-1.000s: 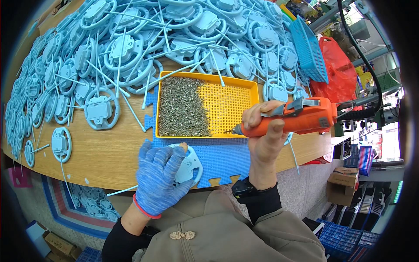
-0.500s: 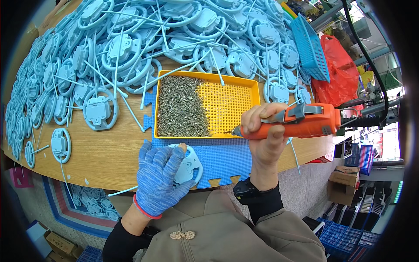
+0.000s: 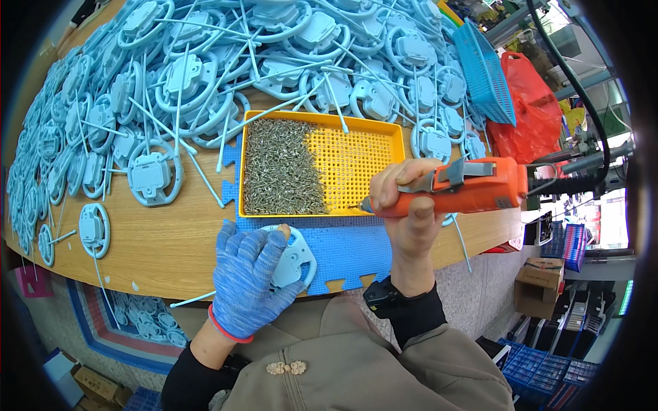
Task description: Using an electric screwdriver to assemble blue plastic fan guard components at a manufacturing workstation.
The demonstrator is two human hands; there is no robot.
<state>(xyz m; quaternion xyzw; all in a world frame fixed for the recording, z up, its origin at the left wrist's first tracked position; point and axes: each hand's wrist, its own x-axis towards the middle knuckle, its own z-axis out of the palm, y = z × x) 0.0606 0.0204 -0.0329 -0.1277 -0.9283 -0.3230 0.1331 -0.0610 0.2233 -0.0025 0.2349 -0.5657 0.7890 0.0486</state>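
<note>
A blue wheel (image 3: 290, 266) lies nearside of the yellow tray (image 3: 353, 164), held by the half-curled left hand (image 3: 250, 281); the right hand (image 3: 411, 229) clasps a screwdriver (image 3: 483, 188) crosswise at the tray's near edge.

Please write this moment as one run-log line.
left hand: gloved, holding light-blue wheel-shaped part | right hand: bare, gripping orange power screwdriver | screws: in yellow tray
</note>
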